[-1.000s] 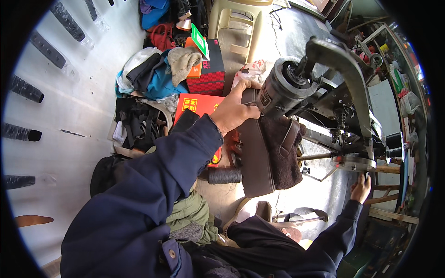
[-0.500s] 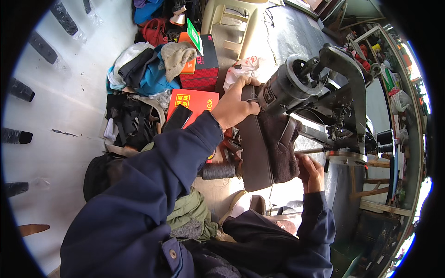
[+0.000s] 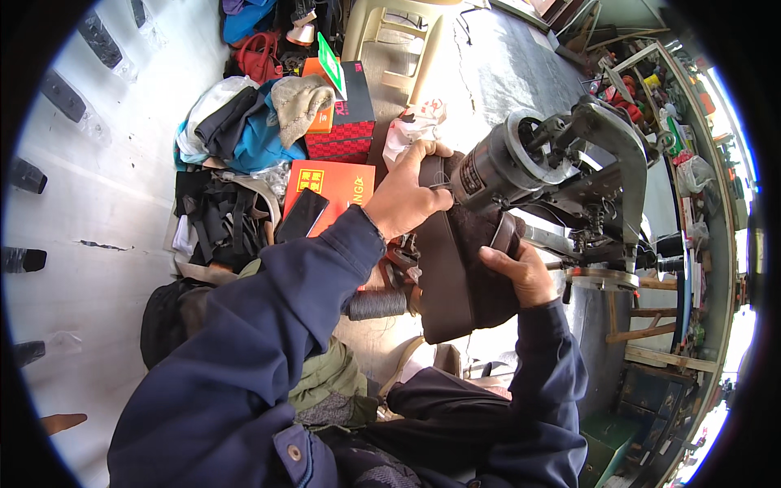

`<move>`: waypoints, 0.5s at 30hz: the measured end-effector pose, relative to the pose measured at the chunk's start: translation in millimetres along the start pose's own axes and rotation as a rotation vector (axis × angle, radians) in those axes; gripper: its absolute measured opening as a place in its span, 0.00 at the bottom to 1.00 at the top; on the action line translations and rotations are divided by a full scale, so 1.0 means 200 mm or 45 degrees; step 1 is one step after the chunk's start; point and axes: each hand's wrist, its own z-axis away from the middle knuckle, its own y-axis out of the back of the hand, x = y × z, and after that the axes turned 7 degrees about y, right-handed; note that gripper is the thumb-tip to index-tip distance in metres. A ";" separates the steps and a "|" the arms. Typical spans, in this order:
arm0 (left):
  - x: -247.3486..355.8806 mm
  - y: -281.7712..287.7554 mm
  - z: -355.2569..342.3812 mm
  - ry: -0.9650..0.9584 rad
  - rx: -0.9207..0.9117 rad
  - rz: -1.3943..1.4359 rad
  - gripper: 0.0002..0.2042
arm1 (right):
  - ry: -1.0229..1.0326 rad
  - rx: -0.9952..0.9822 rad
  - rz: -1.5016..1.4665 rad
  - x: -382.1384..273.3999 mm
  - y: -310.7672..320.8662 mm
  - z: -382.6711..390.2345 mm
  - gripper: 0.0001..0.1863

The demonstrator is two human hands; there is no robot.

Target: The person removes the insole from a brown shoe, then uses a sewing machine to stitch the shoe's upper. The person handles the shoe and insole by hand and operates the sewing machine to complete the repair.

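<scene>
A dark brown leather piece with a fuzzy lining (image 3: pixel 446 281) hangs under the head of a black patching sewing machine (image 3: pixel 498 169). My left hand (image 3: pixel 409 197) pinches its upper edge beside the machine's needle end, where a loop of thread shows. With the thumb on top, my right hand (image 3: pixel 525 275) grips the piece's right side, close to a short brown strap (image 3: pixel 504 234). The right fingers are mostly hidden beneath the piece. The needle itself is hidden. Just right of my right hand is the machine's round metal wheel (image 3: pixel 604 279).
Left of the machine lie a grey thread spool (image 3: pixel 378 304), a red box (image 3: pixel 350 183) with a black phone (image 3: pixel 303 215) on it, and piled clothes (image 3: pixel 244 122). A cream plastic stool (image 3: pixel 399 49) stands at the far side. Cluttered shelves (image 3: pixel 691 163) line the right.
My right hand has left the rod by the machine's wheel and moved left to take hold of the leather piece. My left hand keeps its grip. The view has shifted slightly.
</scene>
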 end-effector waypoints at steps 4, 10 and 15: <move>0.00 0.01 0.00 -0.131 0.036 -0.153 0.27 | 0.096 0.010 -0.069 0.05 -0.03 -0.07 0.20; 0.00 0.01 -0.01 -0.073 -0.019 -0.073 0.28 | 0.096 0.013 -0.225 0.07 -0.07 -0.11 0.16; 0.00 0.01 0.00 -0.054 -0.032 0.048 0.27 | 0.139 0.055 -0.168 0.06 -0.09 -0.11 0.14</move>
